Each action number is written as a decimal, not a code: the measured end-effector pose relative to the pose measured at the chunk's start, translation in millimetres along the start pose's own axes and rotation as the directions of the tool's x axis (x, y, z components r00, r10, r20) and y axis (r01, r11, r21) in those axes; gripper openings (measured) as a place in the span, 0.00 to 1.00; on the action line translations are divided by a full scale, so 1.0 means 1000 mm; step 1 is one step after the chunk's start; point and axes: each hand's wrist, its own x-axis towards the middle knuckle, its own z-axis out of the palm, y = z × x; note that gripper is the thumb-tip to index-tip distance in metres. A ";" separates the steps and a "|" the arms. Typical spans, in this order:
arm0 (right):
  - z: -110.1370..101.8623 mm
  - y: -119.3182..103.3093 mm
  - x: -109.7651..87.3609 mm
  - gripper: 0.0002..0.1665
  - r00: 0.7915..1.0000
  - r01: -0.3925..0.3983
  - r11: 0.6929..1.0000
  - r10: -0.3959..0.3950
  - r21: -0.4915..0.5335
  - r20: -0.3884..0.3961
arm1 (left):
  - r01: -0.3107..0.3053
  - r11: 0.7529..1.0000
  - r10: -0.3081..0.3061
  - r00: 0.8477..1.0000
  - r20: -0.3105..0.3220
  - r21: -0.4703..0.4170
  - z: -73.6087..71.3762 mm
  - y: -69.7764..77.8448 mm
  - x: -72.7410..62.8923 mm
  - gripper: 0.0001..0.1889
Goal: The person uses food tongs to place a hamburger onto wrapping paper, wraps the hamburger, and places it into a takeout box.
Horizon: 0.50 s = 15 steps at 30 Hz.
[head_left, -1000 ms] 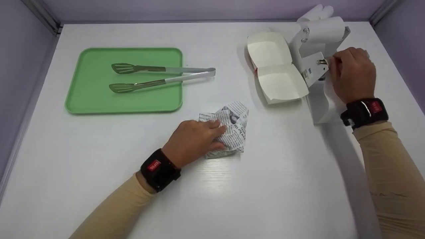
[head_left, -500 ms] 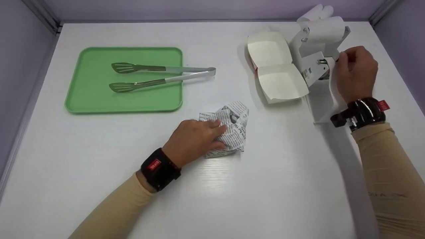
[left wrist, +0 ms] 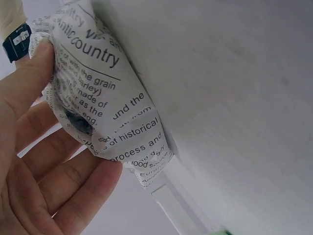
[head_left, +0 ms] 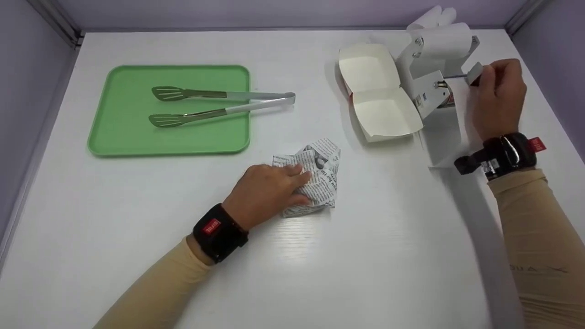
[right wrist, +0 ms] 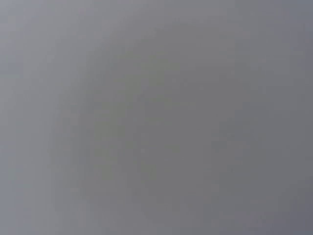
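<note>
My left hand [head_left: 269,192] rests on a newsprint-wrapped package [head_left: 322,176] in the middle of the white table. In the left wrist view, the thumb lies on one side of the printed paper [left wrist: 102,88] and the fingers curve along the other. What the paper wraps is hidden. At the back right, my right hand [head_left: 499,98] pinches a small square label [head_left: 475,73], pale on one face and dark on the other. It is just right of the white label dispenser [head_left: 429,93], near a thin rod. The right wrist view is a grey blur.
An open white paper box [head_left: 388,112] stands against the dispenser's left side. White rolls [head_left: 448,41] sit on top of the dispenser. At the back left, metal tongs [head_left: 205,95] lie across a green tray [head_left: 169,141], handle end over its right rim.
My right hand has moved right, away from the dispenser, and the label now shows at its fingertips. The left hand and the wrapped package stay in place.
</note>
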 end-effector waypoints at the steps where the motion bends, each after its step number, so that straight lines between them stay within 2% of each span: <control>1: 0.000 0.000 0.001 0.07 1.000 -0.005 1.000 0.005 0.013 -0.004 | -0.001 1.000 0.001 1.000 0.001 0.003 0.000 0.000 0.000 0.26; 10: -0.002 0.001 0.004 0.07 0.997 -0.072 0.984 0.074 0.162 -0.007 | -0.007 1.000 0.007 1.000 -0.008 0.025 0.000 0.000 -0.001 0.24; 15: -0.006 0.000 0.005 0.05 0.992 -0.115 0.948 0.123 0.296 -0.007 | -0.003 1.000 0.003 1.000 -0.008 0.017 0.000 0.000 -0.001 0.24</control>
